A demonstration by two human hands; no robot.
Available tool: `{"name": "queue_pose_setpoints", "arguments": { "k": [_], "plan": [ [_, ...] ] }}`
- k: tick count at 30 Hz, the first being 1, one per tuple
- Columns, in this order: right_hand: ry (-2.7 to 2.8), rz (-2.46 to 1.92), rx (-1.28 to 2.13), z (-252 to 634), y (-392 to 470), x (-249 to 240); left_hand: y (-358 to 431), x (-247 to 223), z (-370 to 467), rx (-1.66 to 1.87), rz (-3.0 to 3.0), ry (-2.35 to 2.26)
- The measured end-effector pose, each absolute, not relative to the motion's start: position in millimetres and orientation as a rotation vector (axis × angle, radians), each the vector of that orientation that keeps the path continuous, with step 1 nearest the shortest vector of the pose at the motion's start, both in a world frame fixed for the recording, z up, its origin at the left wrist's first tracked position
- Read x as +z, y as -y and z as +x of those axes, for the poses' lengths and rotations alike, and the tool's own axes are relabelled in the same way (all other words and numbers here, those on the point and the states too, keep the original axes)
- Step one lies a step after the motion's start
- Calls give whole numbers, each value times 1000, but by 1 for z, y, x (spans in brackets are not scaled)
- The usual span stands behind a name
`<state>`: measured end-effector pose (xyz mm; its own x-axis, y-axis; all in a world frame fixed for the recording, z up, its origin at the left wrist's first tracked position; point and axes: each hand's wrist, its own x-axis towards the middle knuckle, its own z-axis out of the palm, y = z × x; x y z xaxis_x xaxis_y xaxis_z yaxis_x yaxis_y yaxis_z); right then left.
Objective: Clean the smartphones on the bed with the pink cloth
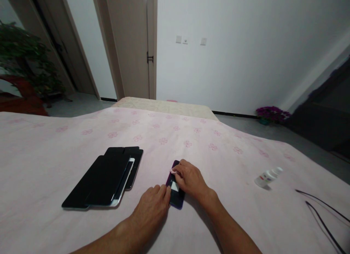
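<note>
Pinching a small pale-pink wad (172, 171) in the fingertips of the right hand (193, 179), against the upper face of a dark, purple-edged phone (178, 201). Probably bunched small to put pressure on one spot. Touching the phone's left edge with the bent fingers of the left hand (151, 203); cannot tell if grasping or only pressing, for want of a view of the thumb. Likely placed there as a brace against sliding on the pink flowered cloth (232, 173). Located phone: flat on the cloth, between both hands, with a bright patch on its face, perhaps a reflection.

Outward, left: noted an overlapping stack of dark devices (105, 177), one white-edged; apparently grouped apart from the hands, so no obstacle. Right: noted a white bottle (264, 179), slanted in view, near two black cables (302, 191); judged out of the right forearm's way. Marked as chief hindrance: the right hand itself, covering much of the phone. Beyond: logged a door (128, 46) and purple flowers (273, 112).
</note>
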<state>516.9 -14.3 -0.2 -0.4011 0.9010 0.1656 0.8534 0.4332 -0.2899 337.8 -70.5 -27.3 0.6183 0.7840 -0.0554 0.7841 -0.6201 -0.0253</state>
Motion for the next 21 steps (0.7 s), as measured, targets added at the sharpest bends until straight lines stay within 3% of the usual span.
{"name": "queue_pose_setpoints", "arguments": {
  "k": [6,14,21],
  "plan": [
    [2264,-1706,58,519,6,-6,73,-27,339,-109,2858,-1374],
    [2334,-1476,260,515,3,-10,74,-31,340,-51,2868,-1396],
    [2197,-1695,42,515,-5,-14,74,-30,340,-48,2855,-1400]
  ]
}}
